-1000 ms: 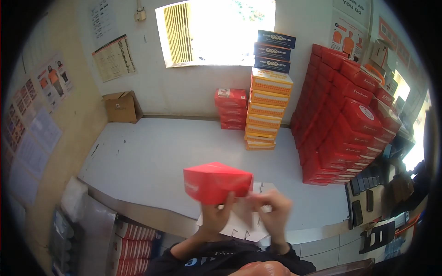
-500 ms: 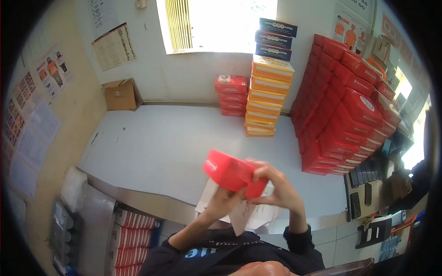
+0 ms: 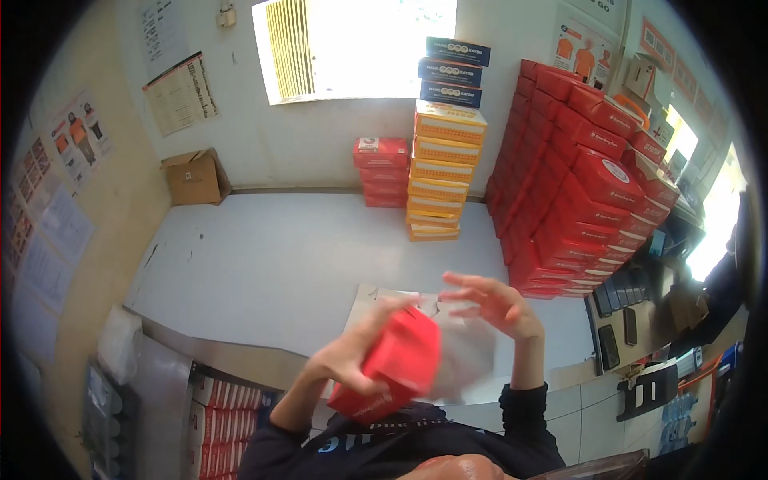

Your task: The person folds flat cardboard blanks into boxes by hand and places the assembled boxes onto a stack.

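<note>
Beyond our left hand (image 3: 350,352) and out to its left, the grey-white tabletop (image 3: 264,256) is giving us room to move, its front edge running leftward from near that wrist. Right of our right hand (image 3: 504,310), stacked red boxes (image 3: 576,192) are bounding the space; beyond it and slightly left, yellow-and-white boxes (image 3: 444,172) are standing under dark blue boxes (image 3: 452,74). On the blue ones we are reading "MANG" and "KATSU". Our left hand is gripping a tilted red box (image 3: 404,356), whose white lettering is blurring past reading. Our right hand is hanging released, fingers spread; the red box is sitting to its lower left, just apart.
</note>
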Available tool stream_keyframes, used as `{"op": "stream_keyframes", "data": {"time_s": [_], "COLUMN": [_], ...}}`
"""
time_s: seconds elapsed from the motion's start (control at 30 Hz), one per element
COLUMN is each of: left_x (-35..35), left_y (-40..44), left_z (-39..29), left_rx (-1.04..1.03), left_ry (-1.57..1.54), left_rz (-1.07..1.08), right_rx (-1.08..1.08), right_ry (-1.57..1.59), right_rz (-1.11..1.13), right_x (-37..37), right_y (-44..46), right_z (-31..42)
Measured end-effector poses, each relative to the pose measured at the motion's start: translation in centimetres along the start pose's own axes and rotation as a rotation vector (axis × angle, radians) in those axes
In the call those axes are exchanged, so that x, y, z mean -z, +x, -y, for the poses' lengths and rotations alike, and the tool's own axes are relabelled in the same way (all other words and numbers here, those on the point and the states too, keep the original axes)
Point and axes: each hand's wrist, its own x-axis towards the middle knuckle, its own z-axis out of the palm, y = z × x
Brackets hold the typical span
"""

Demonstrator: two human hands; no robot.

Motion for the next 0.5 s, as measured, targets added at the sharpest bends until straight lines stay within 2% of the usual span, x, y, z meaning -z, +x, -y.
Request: {"op": "stream_keyframes", "data": {"time_s": [0.03,0.07,0.1,0.13,0.17,0.2,0.23,0.27,0.3,0.33,0.37,0.43,0.5], "left_x": [0.5,1.2,1.6,0.0,-1.0,-0.1,1.1,1.7,2.3,2.6,1.7,-1.7,-1.3], "left_y": [-0.2,0.0,0.0,0.4,0.7,0.4,0.1,-0.5,-0.9,-1.0,-0.6,0.7,0.8], "left_z": [0.3,0.9,1.2,0.8,1.4,1.6,1.5,1.4,1.2,1.0,1.1,1.1,2.9], "left_rx": [-0.004,-0.093,-0.176,-0.13,-0.105,-0.058,-0.013,-0.007,-0.055,-0.107,-0.11,-0.202,-0.282], "left_ry": [0.003,0.308,0.613,0.776,0.729,0.713,0.695,0.693,0.622,0.552,0.552,0.525,0.452], "left_rz": [0.004,-0.123,-0.251,-0.361,-0.393,-0.286,-0.181,-0.179,-0.06,0.056,0.05,-0.187,-0.16], "right_rx": [-0.034,-0.079,-0.138,-0.099,-0.063,-0.004,-0.007,0.101,0.209,0.289,0.289,0.321,0.385], "right_ry": [0.318,0.049,-0.238,-0.566,-0.892,-1.06,-1.054,-1.015,-0.975,-0.98,-0.981,-0.915,-0.961], "right_rz": [-0.3,-0.173,-0.271,-0.257,-0.236,-0.257,-0.259,-0.192,-0.125,-0.211,-0.205,-0.027,0.016], "right_x": [-0.3,-0.4,-2.7,-4.8,-6.4,-7.1,-6.0,-4.0,-3.0,-3.1,-4.1,-7.6,-7.5], "right_y": [-0.8,-0.8,-0.3,0.6,1.4,1.7,1.0,-0.3,-0.6,-0.7,-0.6,1.0,1.4], "right_z": [-0.6,-1.1,-0.8,-0.5,0.1,0.5,0.4,0.2,0.6,0.9,0.9,1.9,2.1]}}
